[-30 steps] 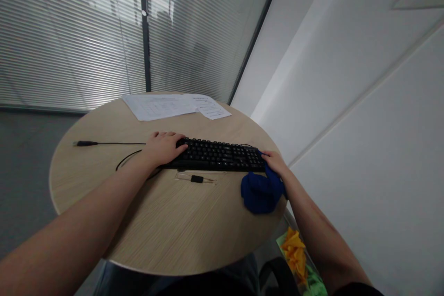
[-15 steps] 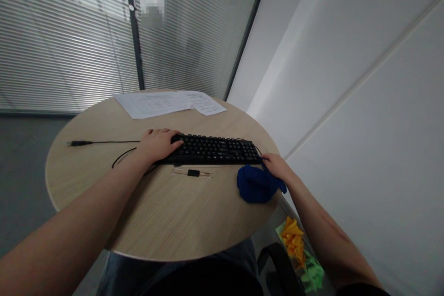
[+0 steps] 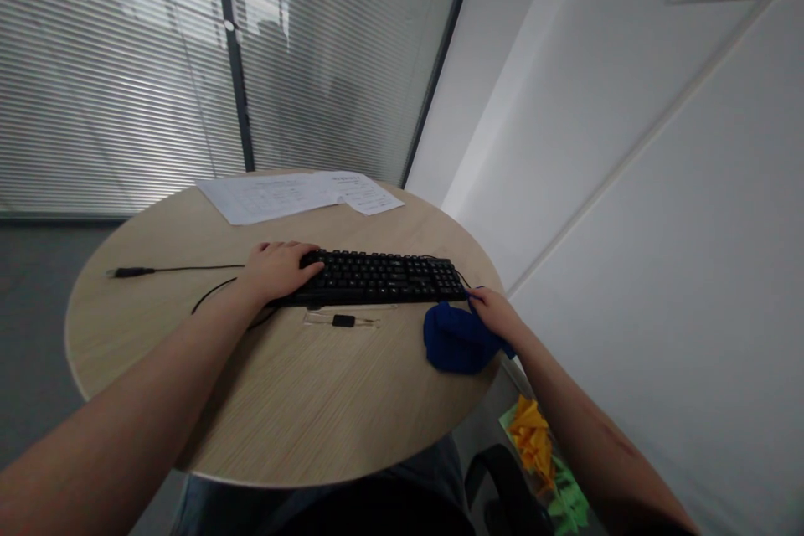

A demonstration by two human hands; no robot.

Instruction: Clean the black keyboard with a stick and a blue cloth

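A black keyboard (image 3: 383,278) lies across the round table. At its left end, my left hand (image 3: 280,270) grips the edge, the thumb over the keys and the other fingers at the far side. My right hand (image 3: 493,310) is closed on a blue cloth (image 3: 456,339) by the keyboard's right end, with a bit of the fabric pinched at the fingertips. The rest of the cloth lies bunched on the table below the keyboard's front corner. A small clear strip with a black middle piece (image 3: 343,321) lies just in front of the keyboard.
Printed sheets of paper (image 3: 270,197) lie at the table's (image 3: 301,410) far edge. The keyboard cable's plug (image 3: 131,272) rests at the left. A white wall (image 3: 628,226) stands close on the right. Below it are a black chair armrest (image 3: 502,477) and yellow cloth (image 3: 533,435) beside something green.
The view has shifted slightly, so everything on the table appears a little lower and farther left. Both hands keep their holds, and the keyboard stays in place on the table.
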